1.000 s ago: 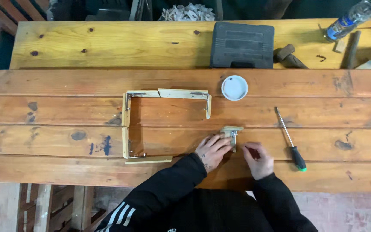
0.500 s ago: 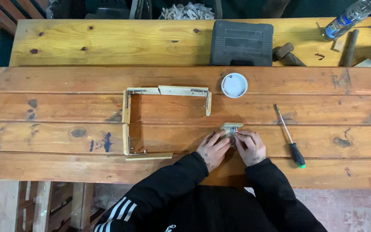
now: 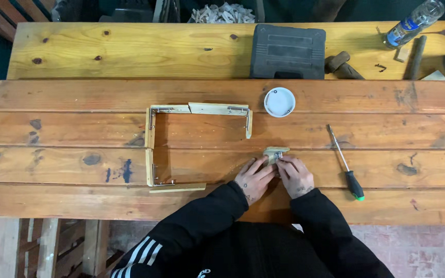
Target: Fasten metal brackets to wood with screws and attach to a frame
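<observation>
**Two hands close on a small wooden piece at the bench**

Both hands met at a small wooden block point(image 3: 274, 154) on the near side of the plank workbench point(image 3: 78, 164). The left hand point(image 3: 254, 178) pinched it with curled fingers point(image 3: 263, 167); the right hand point(image 3: 295, 175) pressed bent fingertips against its right side. To the left lay an unfinished wooden frame point(image 3: 150, 135). A green-handled screwdriver point(image 3: 346, 163) lay to the right, a white lid point(image 3: 279, 101) farther off.

A desk point(image 3: 78, 128) of reddish-brown knotted planks fills the view. Behind its far edge lies a paler pine board point(image 3: 130, 49). Below the near edge, reddish paving point(image 3: 418, 247) shows at right, wooden slats point(image 3: 32, 247) at left.
</observation>
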